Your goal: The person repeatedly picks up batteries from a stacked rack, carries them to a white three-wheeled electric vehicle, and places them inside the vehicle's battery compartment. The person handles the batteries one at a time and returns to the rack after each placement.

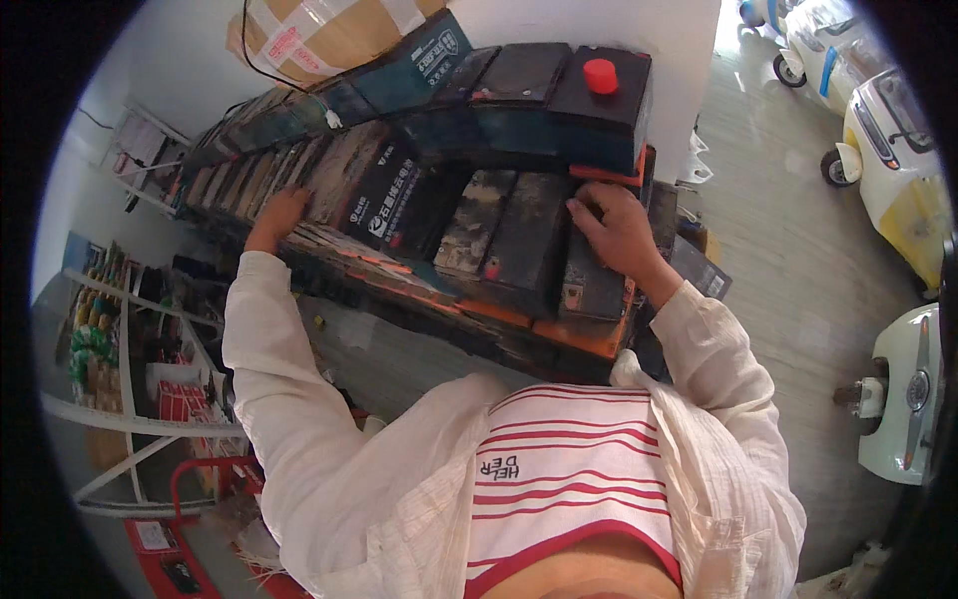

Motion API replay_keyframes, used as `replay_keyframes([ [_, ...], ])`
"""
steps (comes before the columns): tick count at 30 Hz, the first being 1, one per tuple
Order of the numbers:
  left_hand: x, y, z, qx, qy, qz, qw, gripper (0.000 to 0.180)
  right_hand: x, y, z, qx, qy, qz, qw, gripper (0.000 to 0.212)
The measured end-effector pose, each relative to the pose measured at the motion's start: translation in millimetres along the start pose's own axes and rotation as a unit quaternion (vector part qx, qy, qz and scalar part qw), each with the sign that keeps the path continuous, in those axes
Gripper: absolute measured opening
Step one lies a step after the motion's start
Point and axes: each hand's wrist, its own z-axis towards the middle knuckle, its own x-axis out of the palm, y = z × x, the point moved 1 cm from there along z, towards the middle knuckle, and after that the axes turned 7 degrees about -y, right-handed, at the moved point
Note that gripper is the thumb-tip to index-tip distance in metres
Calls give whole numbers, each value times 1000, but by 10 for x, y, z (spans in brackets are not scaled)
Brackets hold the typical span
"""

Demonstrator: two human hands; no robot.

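Our left hand (279, 215) lies flat on the battery stack (399, 190); our right hand (619, 230) grips the black battery (589, 285) at its right edge.

**Battery Stack: Arrangement**

Batteries (499, 235) lie packed side by side in rows on a pallet (589, 334) directly before the person. A second row of batteries (519, 95) sits on top, behind the front row, and bears a round cap (600, 75) at its right end. A cardboard box (319, 35) stands behind the stack, to the left. The left hand (279, 215) rests on the stack's left part; the right hand (614, 230) rests on its right end. Shelving (110, 399) stands at far left; scooters (898, 150) are parked at right.
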Motion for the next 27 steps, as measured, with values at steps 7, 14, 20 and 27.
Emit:
replay_keyframes([
  [7,101,323,248,203,146,263,932,21,-10,-40,30,1,21,1,1000,21],
  [14,176,145,204,-76,116,218,966,28,40,-136,3,-30,-12,-7,999,24],
  [20,131,60,181,66,86,208,972,28,6,-141,3,-34,-10,-11,999,23],
  [27,364,659,303,155,79,235,956,33,1,-116,10,-21,11,-16,1000,20],
])
